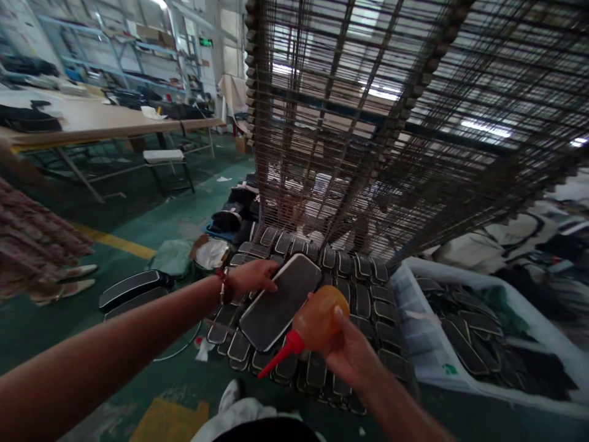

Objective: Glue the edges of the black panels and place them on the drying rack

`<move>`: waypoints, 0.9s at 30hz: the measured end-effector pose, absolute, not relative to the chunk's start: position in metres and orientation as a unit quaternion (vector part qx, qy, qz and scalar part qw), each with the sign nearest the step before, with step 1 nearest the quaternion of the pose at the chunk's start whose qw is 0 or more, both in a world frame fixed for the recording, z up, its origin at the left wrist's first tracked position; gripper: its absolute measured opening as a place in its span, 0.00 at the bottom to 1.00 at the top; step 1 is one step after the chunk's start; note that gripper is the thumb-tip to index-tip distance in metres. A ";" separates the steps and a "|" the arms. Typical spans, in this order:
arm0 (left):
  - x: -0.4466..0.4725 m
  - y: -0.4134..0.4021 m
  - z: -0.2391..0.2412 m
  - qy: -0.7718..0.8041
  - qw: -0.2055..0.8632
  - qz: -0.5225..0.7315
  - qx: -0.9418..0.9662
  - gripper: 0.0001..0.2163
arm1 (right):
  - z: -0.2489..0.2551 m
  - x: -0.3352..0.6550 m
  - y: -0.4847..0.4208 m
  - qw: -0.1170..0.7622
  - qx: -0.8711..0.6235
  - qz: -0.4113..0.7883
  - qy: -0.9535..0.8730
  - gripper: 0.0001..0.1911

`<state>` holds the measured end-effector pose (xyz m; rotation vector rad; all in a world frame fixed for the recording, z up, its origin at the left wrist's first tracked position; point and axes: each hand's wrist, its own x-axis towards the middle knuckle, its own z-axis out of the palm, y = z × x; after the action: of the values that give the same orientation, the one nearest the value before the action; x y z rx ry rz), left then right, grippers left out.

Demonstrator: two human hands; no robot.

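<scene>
My left hand (254,279), with a bracelet at its wrist, grips the left edge of a dark flat panel (281,304) with rounded corners and a light border. My right hand (346,347) is wrapped around an amber squeeze bottle (317,319). Its red pointed nozzle (281,356) tilts down to the left, near the panel's lower right edge. Below the panel lie rows of smaller dark pieces with light edging (343,288), overlapping one another. The fingers behind the bottle and under the panel are partly hidden.
A tall wire rack (368,116) rises just ahead. On the right stands a white plastic bin (414,350) holding dark pieces. More dark panels (133,291) lie on the floor to the left, near a person's patterned skirt (32,239). A long worktable (105,120) stands behind.
</scene>
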<state>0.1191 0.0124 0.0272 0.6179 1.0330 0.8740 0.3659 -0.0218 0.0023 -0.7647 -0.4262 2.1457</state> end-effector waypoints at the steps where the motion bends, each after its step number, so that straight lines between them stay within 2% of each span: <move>1: 0.121 0.012 0.024 0.457 0.742 0.405 0.279 0.22 | 0.003 0.368 -0.021 0.414 -0.306 0.840 -0.172 0.34; 7: 0.120 0.001 0.021 0.405 0.745 0.468 0.250 0.23 | 0.033 0.392 -0.002 0.535 -0.330 0.742 -0.232 0.34; 12: 0.116 -0.009 0.028 0.407 0.758 0.444 0.250 0.26 | 0.069 0.415 0.026 0.646 -0.335 0.604 -0.325 0.34; 17: 0.112 -0.013 0.031 0.408 0.787 0.429 0.175 0.30 | 0.081 0.423 0.040 0.644 -0.333 0.550 -0.414 0.28; 22: 0.110 -0.015 0.034 0.442 0.767 0.450 0.119 0.28 | 0.082 0.423 0.044 0.639 -0.325 0.543 -0.437 0.26; 27: 0.102 -0.016 0.029 0.419 0.768 0.405 0.267 0.23 | 0.078 0.422 0.040 0.638 -0.324 0.547 -0.435 0.24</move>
<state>0.1021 -0.0156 0.0287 0.5794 0.9086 0.8797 0.4220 0.0399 0.0779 -0.7406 -0.9922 1.2494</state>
